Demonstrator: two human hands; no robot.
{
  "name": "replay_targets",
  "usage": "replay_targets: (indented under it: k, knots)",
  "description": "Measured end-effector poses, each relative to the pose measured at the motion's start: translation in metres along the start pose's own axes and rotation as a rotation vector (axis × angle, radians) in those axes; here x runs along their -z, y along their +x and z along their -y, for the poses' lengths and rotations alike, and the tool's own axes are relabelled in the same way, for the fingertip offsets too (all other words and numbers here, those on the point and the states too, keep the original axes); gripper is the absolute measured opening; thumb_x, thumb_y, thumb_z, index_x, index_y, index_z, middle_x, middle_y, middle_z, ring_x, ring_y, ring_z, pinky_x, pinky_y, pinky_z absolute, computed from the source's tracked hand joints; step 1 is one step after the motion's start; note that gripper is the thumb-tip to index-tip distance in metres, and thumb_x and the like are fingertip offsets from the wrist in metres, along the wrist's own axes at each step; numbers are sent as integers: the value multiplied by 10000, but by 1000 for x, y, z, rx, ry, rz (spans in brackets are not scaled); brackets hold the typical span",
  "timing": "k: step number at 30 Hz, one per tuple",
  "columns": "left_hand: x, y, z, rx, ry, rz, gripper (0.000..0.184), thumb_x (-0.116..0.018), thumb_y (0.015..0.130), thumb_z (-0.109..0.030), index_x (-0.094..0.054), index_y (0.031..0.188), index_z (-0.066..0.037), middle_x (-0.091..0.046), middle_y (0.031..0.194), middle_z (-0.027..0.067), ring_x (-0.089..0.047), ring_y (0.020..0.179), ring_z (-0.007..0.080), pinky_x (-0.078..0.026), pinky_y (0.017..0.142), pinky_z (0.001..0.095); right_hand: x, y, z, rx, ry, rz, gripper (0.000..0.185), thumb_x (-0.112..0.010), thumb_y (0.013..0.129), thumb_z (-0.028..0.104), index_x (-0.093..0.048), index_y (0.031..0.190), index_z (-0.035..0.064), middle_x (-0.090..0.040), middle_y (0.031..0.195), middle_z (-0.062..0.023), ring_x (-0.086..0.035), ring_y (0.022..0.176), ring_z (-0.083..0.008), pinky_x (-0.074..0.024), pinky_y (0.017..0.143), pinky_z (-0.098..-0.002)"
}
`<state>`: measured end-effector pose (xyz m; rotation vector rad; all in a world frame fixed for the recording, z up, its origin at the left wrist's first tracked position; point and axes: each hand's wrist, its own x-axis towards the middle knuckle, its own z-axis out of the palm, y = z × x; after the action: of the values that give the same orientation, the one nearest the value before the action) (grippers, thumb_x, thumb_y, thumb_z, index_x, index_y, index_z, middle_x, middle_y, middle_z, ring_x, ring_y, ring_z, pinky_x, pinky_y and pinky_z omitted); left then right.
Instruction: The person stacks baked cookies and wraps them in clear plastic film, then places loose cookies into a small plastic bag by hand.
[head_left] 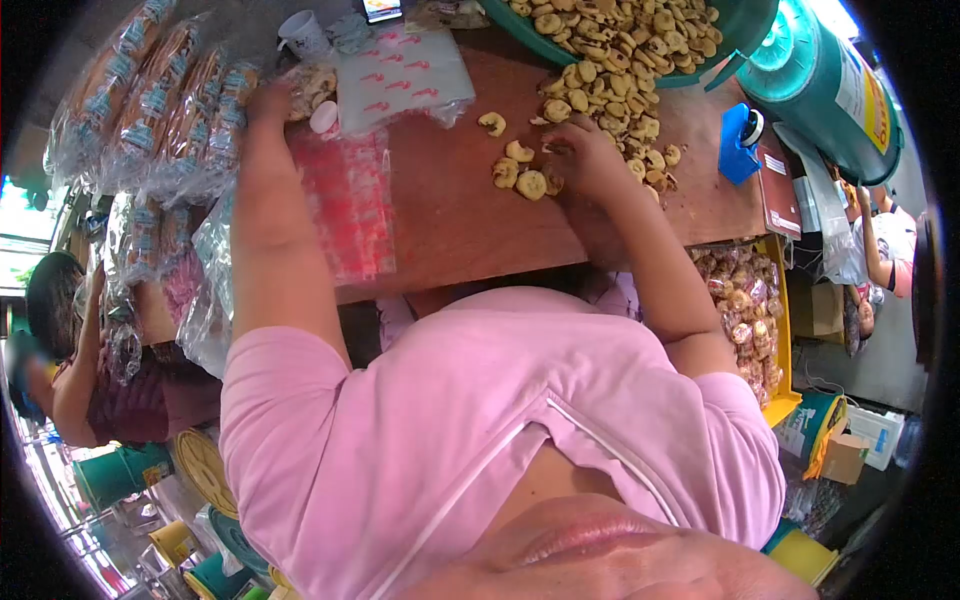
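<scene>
My right hand (588, 158) is over the table at the near edge of a pile of round, pale yellow cookies (600, 95) with brown filling. Its fingers are curled together around what looks like a cookie, mostly hidden by them. Just left of it lie a few loose cookies (505, 172). At the upper left, my left hand (268, 102) reaches to a clear bag of cookies (310, 88); its fingers are blurred and partly hidden. Beside that bag are a small white lid (324, 117) and a stack of clear printed plastic bags (400, 75). A red printed plastic sheet (345, 205) lies nearer me.
A green basin (745, 35) holds more cookies at the table's back. Long bread packs (165, 90) stand at left, near a white mug (303, 36). At right are a blue tape dispenser (738, 145), a green drum (825, 90) and a yellow crate (780, 330). Other people are at both sides.
</scene>
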<state>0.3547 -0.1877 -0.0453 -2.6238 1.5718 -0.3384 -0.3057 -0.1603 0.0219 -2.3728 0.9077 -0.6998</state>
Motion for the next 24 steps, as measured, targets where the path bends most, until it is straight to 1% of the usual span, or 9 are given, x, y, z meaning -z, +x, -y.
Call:
replay_targets:
  k: [2, 6, 8, 10, 12, 14, 18, 20, 24]
  knots:
    - [16, 16, 7, -247, 203, 28, 432, -435, 1002, -357, -694, 1226, -94, -656, 1260, 209, -642, 1150, 383, -493, 977, 490, 10, -17, -8, -21, -17, -68, 265, -729, 802, 46, -694, 1064, 54, -612, 1083, -132, -627, 1019, -314, -520, 866, -370]
    - [108, -14, -28, 0, -372, -193, 377, -496, 968, -207, -666, 1290, -111, -706, 1181, 159, -686, 1040, 309, -526, 868, 431, 43, -36, 26, -204, 74, -68, 267, -721, 794, 0, -684, 1055, 40, -603, 1057, -106, -623, 1003, -269, -511, 859, -327]
    - [178, -76, -60, 47, -685, -258, 405, -517, 939, -111, -654, 1320, -117, -735, 1114, 112, -706, 904, 229, -538, 779, 377, 46, -38, 6, -57, 17, -149, 272, -711, 797, -21, -682, 1062, 34, -604, 1058, -98, -624, 999, -246, -513, 854, -319]
    - [215, -105, -75, 70, -1011, -142, 421, -502, 968, -152, -614, 1372, -118, -691, 1229, 119, -633, 1108, 244, -489, 938, 393, 51, -40, 4, 55, 28, -192, 275, -704, 800, -36, -679, 1067, 25, -606, 1058, -91, -625, 996, -227, -513, 852, -310]
    - [254, -145, -96, -8, -1048, -149, 440, -493, 973, -147, -594, 1400, -120, -673, 1261, 106, -612, 1129, 219, -481, 960, 372, 65, -33, 34, 128, 102, -197, 275, -700, 803, -45, -674, 1070, 16, -608, 1059, -86, -626, 993, -212, -511, 852, -299]
    - [286, -204, -129, -181, -801, -282, 464, -489, 953, -97, -595, 1404, -122, -682, 1211, 73, -642, 968, 153, -514, 843, 314, 79, -25, 72, 259, 86, -232, 277, -710, 805, -43, -674, 1073, 15, -619, 1067, -82, -625, 993, -182, -508, 842, -277]
    - [277, -295, -197, -171, -1443, 77, 512, -518, 886, -32, -616, 1380, -123, -652, 886, -23, -458, 605, 20, -401, 562, 184, 62, -3, 126, 613, 136, -477, 308, -745, 776, 10, -694, 1073, 72, -649, 1101, -96, -630, 995, -241, -520, 855, -337]
    - [260, -330, -216, -185, -1350, 137, 532, -519, 884, -22, -595, 1401, -117, -616, 806, -38, -446, 579, 17, -369, 527, 176, 31, -1, 138, 723, 178, -379, 316, -763, 757, 42, -705, 1062, 103, -657, 1102, -97, -627, 1002, -297, -522, 869, -391]
    - [263, -376, -230, -94, -1428, 373, 542, -507, 891, 7, -555, 1426, -68, -597, 850, -34, -480, 654, 8, -387, 580, 174, -8, -29, 126, 509, 80, 180, 192, -744, 799, 87, -727, 990, 93, -680, 1071, -92, -634, 1028, -305, -526, 884, -410]
